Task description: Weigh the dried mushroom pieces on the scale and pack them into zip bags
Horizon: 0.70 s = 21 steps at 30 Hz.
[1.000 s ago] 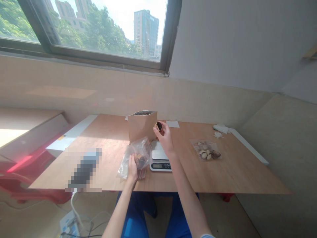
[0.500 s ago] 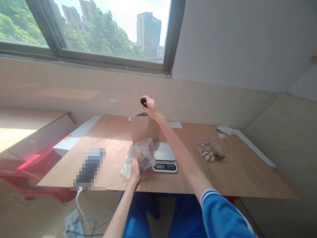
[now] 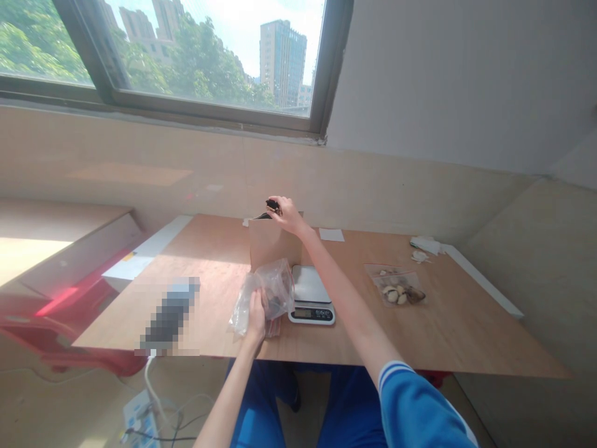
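- Daylight came through a window (image 3: 209,62) above a tan wall (image 3: 396,186), with a wooden table (image 3: 466,336) below.
- The right hand (image 3: 285,214) pinched a small dark piece (image 3: 272,205) just over the open mouth of a brown paper bag (image 3: 275,242), which stood upright towards the back.
- The left hand (image 3: 256,314) curled around a clear plastic bag (image 3: 280,280) near the front edge; what lay inside was too blurred to tell.
- A white scale (image 3: 311,311) sat just beside that plastic bag.
- Farther right, a zip bag (image 3: 396,289) of pale and brown pieces lay flat, well apart from both hands.
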Available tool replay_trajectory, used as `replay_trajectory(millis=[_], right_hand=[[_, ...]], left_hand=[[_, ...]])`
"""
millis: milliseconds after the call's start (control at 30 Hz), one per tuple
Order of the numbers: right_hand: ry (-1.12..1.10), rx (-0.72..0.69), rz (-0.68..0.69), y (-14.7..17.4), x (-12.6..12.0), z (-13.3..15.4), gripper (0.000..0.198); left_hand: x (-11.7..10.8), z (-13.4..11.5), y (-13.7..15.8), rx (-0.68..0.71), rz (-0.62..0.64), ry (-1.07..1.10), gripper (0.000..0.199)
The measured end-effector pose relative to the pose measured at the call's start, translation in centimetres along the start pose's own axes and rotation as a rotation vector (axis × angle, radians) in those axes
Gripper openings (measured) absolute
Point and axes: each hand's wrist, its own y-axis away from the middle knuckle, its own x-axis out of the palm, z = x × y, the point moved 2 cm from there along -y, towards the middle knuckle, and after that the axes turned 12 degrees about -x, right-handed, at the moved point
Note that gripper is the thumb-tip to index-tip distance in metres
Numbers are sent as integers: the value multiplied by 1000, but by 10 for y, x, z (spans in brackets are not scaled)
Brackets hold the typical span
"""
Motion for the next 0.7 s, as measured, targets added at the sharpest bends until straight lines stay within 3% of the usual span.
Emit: replay_trajectory(millis=[500,700], right_hand=[[-5,-15,-34,24,-3,12,27],[-29,64,-20,29,-8,17,25]], left_hand=[[1,1,-3,3,-26,52,20],[1,0,-1,-11,-19,66,18]])
